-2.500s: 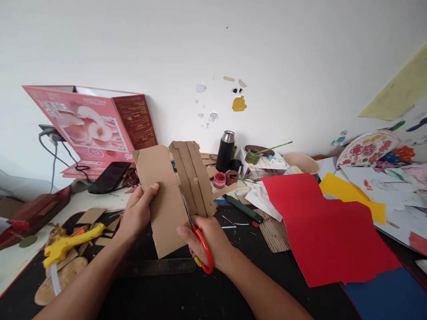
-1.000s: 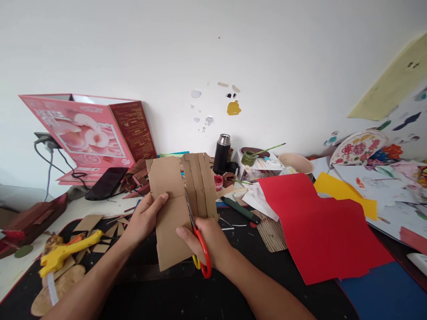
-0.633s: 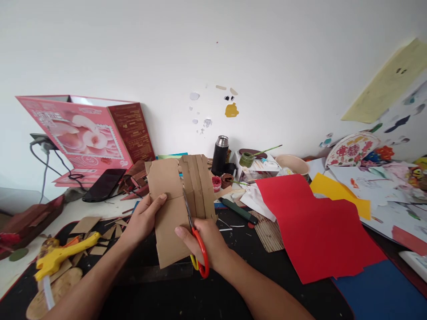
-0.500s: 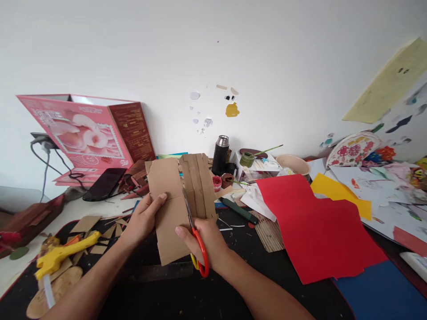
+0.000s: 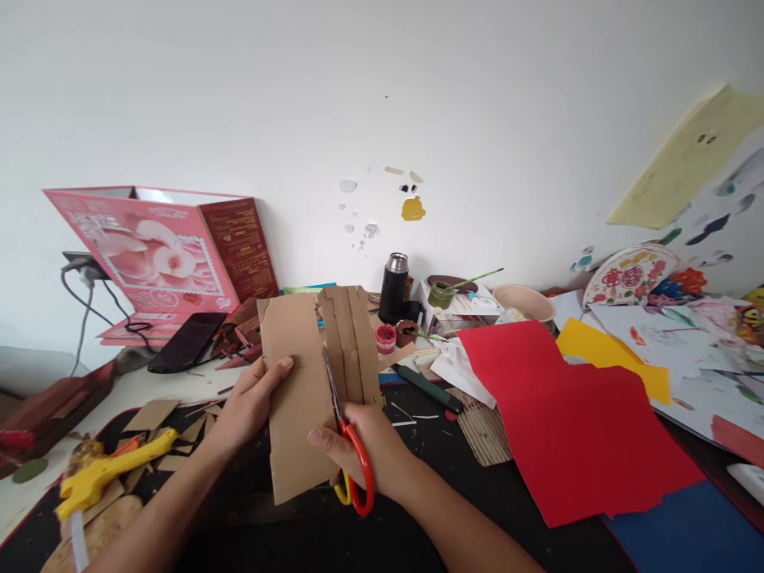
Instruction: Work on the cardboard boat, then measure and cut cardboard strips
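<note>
My left hand [image 5: 255, 398] grips the left edge of a brown piece of cardboard [image 5: 298, 414], thumb on its face and fingers behind. My right hand [image 5: 370, 450] is closed around scissors [image 5: 362, 469] with red and yellow handles. Their blades lie along a slit running up the cardboard, between the smooth left part and a creased, folded strip [image 5: 352, 342] on the right. A gap shows between the two parts near the top. The lower ends of the blades and some right fingers are hidden behind cardboard and handles.
A yellow glue gun [image 5: 107, 469] lies among cardboard scraps at left. Red sheet [image 5: 573, 422] covers the right side. A green utility knife [image 5: 426, 387], paint jars [image 5: 386, 338] and a black flask [image 5: 394, 290] stand or lie beyond my hands. A pink box [image 5: 161, 255] leans at back left.
The view has tilted slightly, so most things sit a little lower. My hands, the cardboard and scissors keep nearly the same arrangement, with the blades still in the slit.
</note>
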A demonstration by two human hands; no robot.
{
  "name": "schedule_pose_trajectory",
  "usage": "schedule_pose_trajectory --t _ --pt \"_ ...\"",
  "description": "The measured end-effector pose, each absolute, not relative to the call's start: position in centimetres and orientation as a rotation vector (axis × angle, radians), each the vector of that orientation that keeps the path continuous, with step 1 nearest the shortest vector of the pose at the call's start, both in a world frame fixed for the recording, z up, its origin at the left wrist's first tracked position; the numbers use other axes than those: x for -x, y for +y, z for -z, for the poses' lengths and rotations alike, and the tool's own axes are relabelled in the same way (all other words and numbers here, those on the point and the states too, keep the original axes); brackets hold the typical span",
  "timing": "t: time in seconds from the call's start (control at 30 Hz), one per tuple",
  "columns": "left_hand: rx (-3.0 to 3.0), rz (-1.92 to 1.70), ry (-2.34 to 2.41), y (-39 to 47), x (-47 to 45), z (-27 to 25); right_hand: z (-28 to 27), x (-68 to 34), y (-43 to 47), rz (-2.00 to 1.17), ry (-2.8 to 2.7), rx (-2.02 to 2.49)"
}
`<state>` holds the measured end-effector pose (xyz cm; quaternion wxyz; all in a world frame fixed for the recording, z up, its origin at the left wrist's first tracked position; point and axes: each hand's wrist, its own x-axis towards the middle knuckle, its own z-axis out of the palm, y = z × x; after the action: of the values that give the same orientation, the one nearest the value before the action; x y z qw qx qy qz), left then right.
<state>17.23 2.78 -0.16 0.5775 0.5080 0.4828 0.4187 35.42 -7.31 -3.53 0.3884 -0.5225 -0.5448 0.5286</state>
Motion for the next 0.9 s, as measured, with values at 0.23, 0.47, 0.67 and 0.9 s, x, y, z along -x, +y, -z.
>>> schedule_pose_trajectory --t 0.23,0.47,0.67,0.9 --pt "-1.196 -0.982 1.146 2.89 -17.07 -0.24 3.92 -35.49 -7.09 -1.483 -1.282 1.225" --pt "-1.190 -0.983 1.112 2.86 -17.08 -0.11 4.06 -35.53 -7.35 -1.326 -1.331 1.316" --pt "-1.222 -0.981 1.094 3.05 -16.94 0.12 3.82 -35.42 -7.28 -1.333 -1.359 1.345" --pt "-1.213 -0.979 1.091 2.96 -16.94 -0.07 3.94 -35.45 -6.98 -1.472 -1.297 1.262"
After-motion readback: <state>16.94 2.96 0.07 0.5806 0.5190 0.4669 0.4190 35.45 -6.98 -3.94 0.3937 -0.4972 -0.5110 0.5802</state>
